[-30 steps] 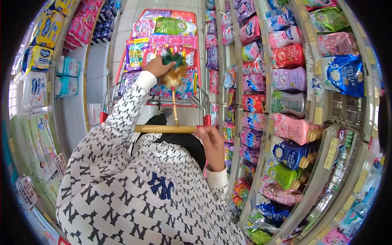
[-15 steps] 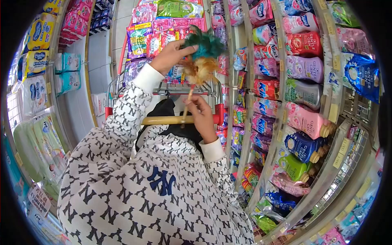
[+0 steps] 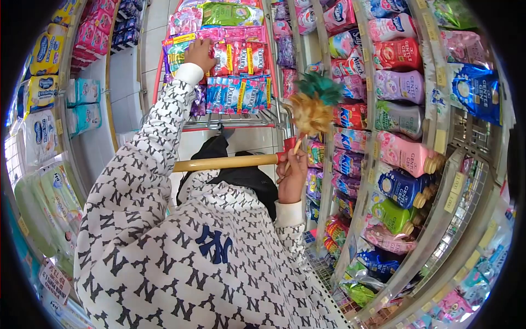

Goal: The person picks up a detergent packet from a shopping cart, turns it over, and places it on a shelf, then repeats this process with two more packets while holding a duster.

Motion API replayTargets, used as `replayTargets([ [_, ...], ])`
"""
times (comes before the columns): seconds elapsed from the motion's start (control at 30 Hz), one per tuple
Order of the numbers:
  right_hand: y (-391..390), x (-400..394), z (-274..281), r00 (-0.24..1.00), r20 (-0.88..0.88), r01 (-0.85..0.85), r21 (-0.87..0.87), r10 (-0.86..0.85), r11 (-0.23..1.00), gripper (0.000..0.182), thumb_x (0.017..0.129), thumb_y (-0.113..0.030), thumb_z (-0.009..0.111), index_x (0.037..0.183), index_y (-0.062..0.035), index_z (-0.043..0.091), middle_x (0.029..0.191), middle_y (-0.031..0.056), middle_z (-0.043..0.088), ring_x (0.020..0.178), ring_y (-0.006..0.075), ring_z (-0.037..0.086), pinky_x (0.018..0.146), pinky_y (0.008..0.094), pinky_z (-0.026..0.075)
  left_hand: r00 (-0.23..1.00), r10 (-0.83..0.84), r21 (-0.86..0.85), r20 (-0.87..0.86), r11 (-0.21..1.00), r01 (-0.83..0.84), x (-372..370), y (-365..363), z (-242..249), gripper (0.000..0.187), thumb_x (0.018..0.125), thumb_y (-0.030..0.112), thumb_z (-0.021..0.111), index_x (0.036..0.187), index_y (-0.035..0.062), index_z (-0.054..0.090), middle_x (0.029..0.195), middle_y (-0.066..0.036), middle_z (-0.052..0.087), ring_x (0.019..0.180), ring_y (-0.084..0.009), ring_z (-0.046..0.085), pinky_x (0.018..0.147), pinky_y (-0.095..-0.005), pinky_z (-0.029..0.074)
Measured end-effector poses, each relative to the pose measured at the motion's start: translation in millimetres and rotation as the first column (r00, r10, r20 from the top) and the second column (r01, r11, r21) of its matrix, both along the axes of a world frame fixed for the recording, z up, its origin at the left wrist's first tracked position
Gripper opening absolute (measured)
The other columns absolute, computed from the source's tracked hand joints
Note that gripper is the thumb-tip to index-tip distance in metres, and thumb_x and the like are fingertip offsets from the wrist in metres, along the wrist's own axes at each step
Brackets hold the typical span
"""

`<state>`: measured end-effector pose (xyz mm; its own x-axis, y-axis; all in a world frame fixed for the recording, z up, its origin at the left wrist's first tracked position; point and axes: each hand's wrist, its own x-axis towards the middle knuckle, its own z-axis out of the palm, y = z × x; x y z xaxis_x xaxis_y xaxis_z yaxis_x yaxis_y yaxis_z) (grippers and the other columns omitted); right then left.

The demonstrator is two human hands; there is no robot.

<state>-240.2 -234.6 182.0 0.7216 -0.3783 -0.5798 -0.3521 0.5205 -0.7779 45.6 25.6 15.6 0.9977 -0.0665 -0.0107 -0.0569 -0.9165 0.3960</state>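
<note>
My right hand [image 3: 293, 171] is closed round the thin wooden handle of a feather duster [image 3: 310, 112]. The duster stands nearly upright, its tan and dark green feathers on top, beside the right-hand shelf. That hand is close to the red right end of the cart's yellow push bar [image 3: 227, 163]. Further forward, my left hand [image 3: 199, 55] lies on the goods in the shopping cart, fingers stretched forward and partly hidden. It touches a purple and green Rinso pack [image 3: 174, 55]. Beside it lie red Downy packs [image 3: 247, 58], with blue Downy sachets [image 3: 238, 94] nearer me.
Shelves with Gentle Gen pouches [image 3: 402, 194] and several other detergent packs line the right side, close to the duster. On the left, a shelf holds teal packs [image 3: 85, 92] and diaper packs [image 3: 55, 192]. A green pack [image 3: 233, 15] lies at the cart's far end.
My left hand has let go of the duster's feathers and moved forward and left onto the cart's packs. My right hand has carried the duster right, towards the shelf.
</note>
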Motion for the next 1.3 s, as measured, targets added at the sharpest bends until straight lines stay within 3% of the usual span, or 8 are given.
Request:
replayTargets([
  [0.2, -1, 1, -11, 0.999, 0.036, 0.01, 0.018, -0.01, 1.0, 0.011, 0.098, -0.018, 0.057, 0.103, -0.0094, 0.052, 0.077, 0.0054, 0.062, 0.048, 0.0072, 0.046, 0.044, 0.0191, 0.032, 0.995, -0.101, -0.543, -0.024, 0.837, 0.071, 19, 16, -6, 0.03, 0.081, 0.027, 0.073, 0.099, 0.0059, 0.061, 0.113, -0.012, 0.059, 0.106, -0.0272, 0.057, 0.082, -0.0424, 0.049],
  [0.33, -6, 3, -12, 1.0, 0.012, 0.019, 0.043, -0.019, 0.999, 0.012, 0.097, -0.016, 0.058, 0.105, -0.0095, 0.051, 0.077, 0.0043, 0.062, 0.049, 0.0062, 0.047, 0.043, 0.0182, 0.031, 0.837, -0.08, -0.837, -0.542, 0.146, -0.528, -11, -6, 49, 0.039, 0.093, 0.025, 0.06, 0.124, 0.0027, 0.053, 0.11, -0.006, 0.063, 0.105, -0.0201, 0.062, 0.093, -0.0391, 0.049],
  [0.57, -7, 0, -3, 0.99, 0.024, 0.137, 0.125, -0.141, 0.983, 0.014, 0.101, -0.026, 0.052, 0.104, -0.013, 0.052, 0.073, -0.0001, 0.054, 0.049, 0.0056, 0.039, 0.044, 0.0199, 0.028, 0.847, -0.465, -0.437, -0.257, -0.726, -0.531, -93, -45, 145, 0.057, 0.089, 0.017, 0.05, 0.138, -0.0076, 0.035, 0.143, -0.027, 0.043, 0.135, -0.0423, 0.04, 0.112, -0.063, 0.03],
  [0.73, 4, -7, 27, 0.961, 0.139, 0.239, 0.029, -0.24, 0.971, 0.019, 0.105, -0.03, 0.046, 0.106, -0.0114, 0.05, 0.072, 0.0004, 0.049, 0.049, 0.0046, 0.035, 0.045, 0.0186, 0.028, 0.688, -0.722, 0.037, -0.069, -0.691, -0.722, -133, -98, 162, 0.057, 0.091, 0.034, 0.055, 0.135, -0.0007, 0.047, 0.147, -0.024, 0.039, 0.136, -0.041, 0.037, 0.114, -0.0586, 0.025],
  [1.0, 17, -81, 54, 0.955, 0.262, 0.096, -0.714, 0.138, 0.694, 0.019, 0.102, -0.019, 0.053, 0.108, -0.0014, 0.057, 0.072, 0.0019, 0.055, 0.059, 0.0068, 0.047, 0.052, 0.0211, 0.036, 0.562, -0.823, -0.303, -0.089, -0.515, -0.802, -182, -141, 197, 0.079, 0.091, 0.07, 0.042, 0.142, 0.0097, 0.044, 0.146, -0.012, 0.045, 0.124, -0.0269, 0.052, 0.109, -0.0485, 0.036],
  [1.07, 16, -96, 59, 0.989, 0.014, -0.076, -0.813, 0.149, 0.578, 0.022, 0.101, -0.02, 0.055, 0.101, 0.001, 0.063, 0.073, 0.0019, 0.058, 0.061, 0.0086, 0.049, 0.054, 0.0252, 0.039, 0.361, -0.865, -0.358, 0.348, -0.478, -0.802, -185, -151, 191, 0.081, 0.092, 0.071, 0.039, 0.144, 0.01, 0.042, 0.142, -0.011, 0.05, 0.12, -0.0258, 0.054, 0.108, -0.0477, 0.037],
  [1.13, 3, -125, 33, 0.986, -0.146, -0.165, -0.847, 0.077, 0.505, 0.024, 0.1, -0.021, 0.056, 0.097, 0.0013, 0.064, 0.073, 0.001, 0.058, 0.061, 0.0083, 0.048, 0.053, 0.0263, 0.038, 0.474, -0.877, -0.354, -0.083, -0.419, -0.836, -203, -152, 194, 0.094, 0.085, 0.078, 0.044, 0.146, 0.0077, 0.037, 0.144, -0.013, 0.047, 0.121, -0.0292, 0.052, 0.11, -0.0463, 0.035],
  [1.3, 1, -181, 5, 0.909, 0.097, 0.338, -0.739, -0.405, 0.582, 0.018, 0.097, -0.019, 0.059, 0.101, -0.0023, 0.064, 0.061, 0.0123, 0.05, 0.052, 0.0135, 0.045, 0.05, 0.0307, 0.037, 0.313, -0.929, -0.342, -0.197, -0.235, -0.91, -235, -156, 202, 0.114, 0.077, 0.083, 0.049, 0.142, -0.0095, 0.036, 0.142, -0.023, 0.047, 0.13, -0.0355, 0.046, 0.113, -0.0489, 0.032],
])
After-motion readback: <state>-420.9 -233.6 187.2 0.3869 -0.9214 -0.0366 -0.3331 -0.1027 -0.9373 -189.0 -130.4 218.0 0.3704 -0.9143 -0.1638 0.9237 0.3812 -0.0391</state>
